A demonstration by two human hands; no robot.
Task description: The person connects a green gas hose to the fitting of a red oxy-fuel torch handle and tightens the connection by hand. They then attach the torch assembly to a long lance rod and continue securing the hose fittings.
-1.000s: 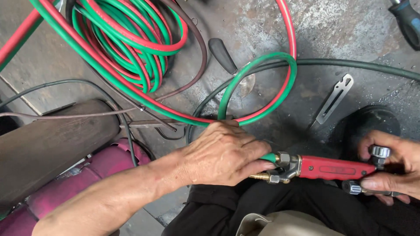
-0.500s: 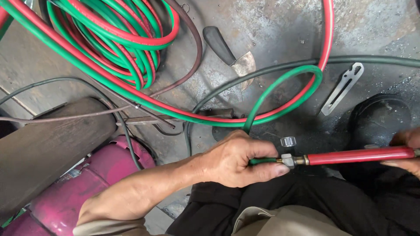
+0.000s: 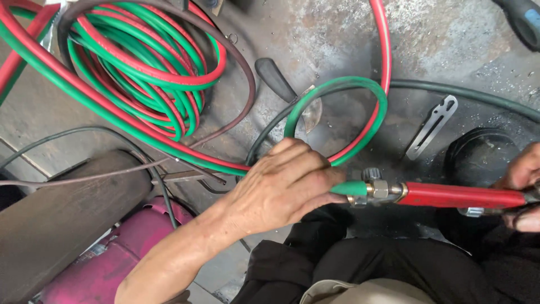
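Observation:
My left hand [image 3: 281, 188] is closed around the green hose [image 3: 337, 90] where it meets the brass fittings [image 3: 374, 190] of a red-handled gas torch [image 3: 461, 196]. That hose loops up beside a red hose [image 3: 382, 50]. At the right edge my right hand [image 3: 523, 188] grips the far end of the torch handle by its valve. The torch lies level across my lap, over dark trousers.
A coil of red and green hoses [image 3: 140, 73] lies at the upper left on the stained floor. A flat metal wrench [image 3: 430, 126], a dark-handled tool [image 3: 275, 79] and a black round object [image 3: 478, 155] lie nearby. A magenta cylinder [image 3: 107, 264] sits at the lower left.
The view has shifted and the torch sits closer. My left hand slid along the green hose toward the fittings. The green loop above it has tightened into a rounder shape.

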